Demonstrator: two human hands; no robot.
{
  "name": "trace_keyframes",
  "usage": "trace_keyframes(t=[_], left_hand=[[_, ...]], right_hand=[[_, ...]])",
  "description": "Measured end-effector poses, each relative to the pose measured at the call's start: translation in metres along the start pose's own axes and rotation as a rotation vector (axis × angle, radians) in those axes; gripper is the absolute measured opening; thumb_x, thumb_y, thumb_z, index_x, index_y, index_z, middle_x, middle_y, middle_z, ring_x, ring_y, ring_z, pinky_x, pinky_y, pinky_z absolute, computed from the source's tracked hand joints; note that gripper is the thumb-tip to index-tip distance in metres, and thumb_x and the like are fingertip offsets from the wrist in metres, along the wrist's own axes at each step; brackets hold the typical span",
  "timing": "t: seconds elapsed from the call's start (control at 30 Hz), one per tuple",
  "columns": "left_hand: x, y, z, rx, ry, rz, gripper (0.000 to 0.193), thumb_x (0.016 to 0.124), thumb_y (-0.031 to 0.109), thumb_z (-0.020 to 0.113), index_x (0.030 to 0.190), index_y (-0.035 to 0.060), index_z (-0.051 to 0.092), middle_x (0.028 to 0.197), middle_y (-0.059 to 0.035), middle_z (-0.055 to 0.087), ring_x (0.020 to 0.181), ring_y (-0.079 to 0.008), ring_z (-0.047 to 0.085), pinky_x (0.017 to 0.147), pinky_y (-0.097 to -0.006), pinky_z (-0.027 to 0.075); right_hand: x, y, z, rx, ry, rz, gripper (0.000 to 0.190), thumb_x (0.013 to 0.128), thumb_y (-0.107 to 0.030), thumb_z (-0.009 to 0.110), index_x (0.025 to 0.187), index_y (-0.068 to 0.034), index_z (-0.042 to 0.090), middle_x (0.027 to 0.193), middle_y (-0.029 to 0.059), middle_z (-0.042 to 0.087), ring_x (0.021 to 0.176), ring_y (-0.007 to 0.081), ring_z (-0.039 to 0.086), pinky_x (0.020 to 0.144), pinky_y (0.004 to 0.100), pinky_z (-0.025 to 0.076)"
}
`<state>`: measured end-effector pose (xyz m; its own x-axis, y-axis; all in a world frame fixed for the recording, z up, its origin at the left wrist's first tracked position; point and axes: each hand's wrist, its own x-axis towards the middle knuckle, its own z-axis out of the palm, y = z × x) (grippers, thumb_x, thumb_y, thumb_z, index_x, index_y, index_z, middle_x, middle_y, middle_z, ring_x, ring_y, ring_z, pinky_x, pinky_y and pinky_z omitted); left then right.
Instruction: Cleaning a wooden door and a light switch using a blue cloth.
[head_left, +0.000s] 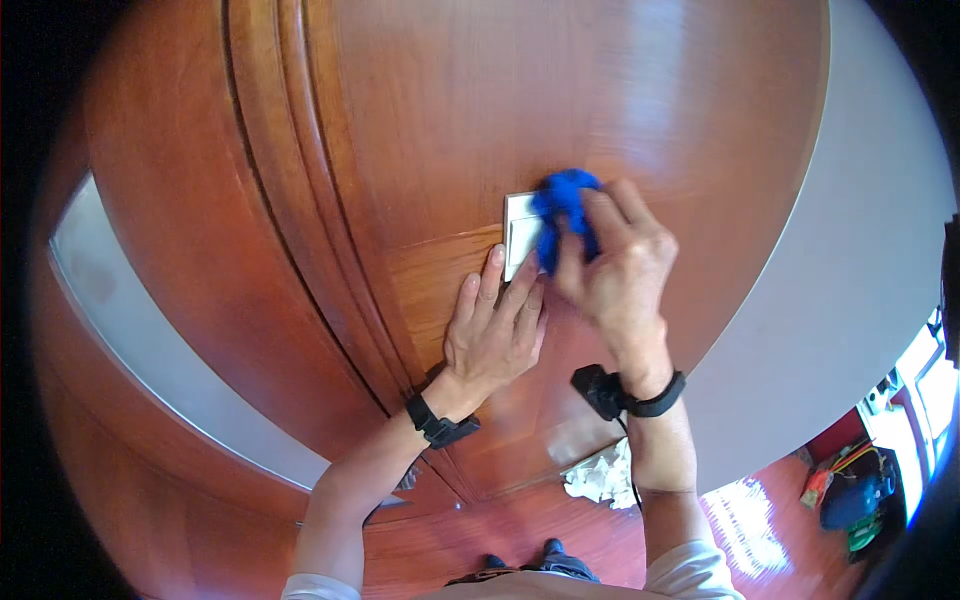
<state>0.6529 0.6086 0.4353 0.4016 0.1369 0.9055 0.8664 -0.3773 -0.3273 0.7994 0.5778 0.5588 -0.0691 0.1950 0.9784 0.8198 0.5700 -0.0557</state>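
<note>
A white wall switch (523, 232) is set in a reddish-brown wood panel (465, 112). My right hand (621, 259) grips a bunched blue cloth (566, 210), which covers the right part of the switch. Both cloth and fingers are slightly blurred. My left hand (495, 330) lies on the panel just below the switch, palm down with fingers apart, its fingertips at the lower edge of the plate. Nothing is held in it. Black bands with small devices circle both wrists.
To the left run a wood moulding (315, 150) and a door with a pale inset panel (172, 337). A grey-white wall (840, 247) curves along the right. Below, crumpled whitish material (600, 476) lies on the reddish floor (510, 536); assorted items, including a blue object (851, 502), stand at lower right.
</note>
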Motion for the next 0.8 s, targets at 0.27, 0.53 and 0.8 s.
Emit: trace_keyframes(t=[0.27, 0.53, 0.8], left_hand=[[-0.002, -0.007, -0.001, 0.025, 0.004, 0.029, 0.043, 0.087, 0.033, 0.07, 0.121, 0.0076, 0.07, 0.16, -0.01, 0.045, 0.149, -0.0428, 0.037, 0.125, -0.0535, 0.013], [-0.002, -0.012, -0.005, 0.032, -0.008, 0.024, 0.038, 0.087, 0.034, 0.07, 0.116, 0.0095, 0.072, 0.162, -0.0075, 0.043, 0.147, -0.0426, 0.038, 0.124, -0.0541, 0.014], [0.008, -0.012, -0.007, 0.099, 0.072, -0.036, 0.026, 0.086, 0.032, 0.071, 0.104, 0.0131, 0.073, 0.156, -0.0046, 0.051, 0.148, -0.0394, 0.039, 0.125, -0.0526, 0.012]], right_hand=[[0.022, 0.049, -0.032, -0.223, -0.157, -0.421, 0.037, 0.063, -0.004, 0.071, 0.099, -0.008, 0.072, 0.101, 0.0061, 0.065, 0.086, 0.0277, 0.062, 0.07, 0.0414, 0.05], [0.056, 0.065, -0.023, -0.023, -0.165, -0.724, 0.035, 0.061, 0.0, 0.072, 0.096, -0.005, 0.068, 0.097, 0.0089, 0.067, 0.078, 0.0267, 0.062, 0.064, 0.0387, 0.049], [0.08, 0.063, -0.024, 0.117, -0.31, -0.848, 0.034, 0.059, -0.002, 0.074, 0.093, -0.005, 0.068, 0.096, 0.0115, 0.065, 0.073, 0.0271, 0.058, 0.061, 0.0383, 0.048]])
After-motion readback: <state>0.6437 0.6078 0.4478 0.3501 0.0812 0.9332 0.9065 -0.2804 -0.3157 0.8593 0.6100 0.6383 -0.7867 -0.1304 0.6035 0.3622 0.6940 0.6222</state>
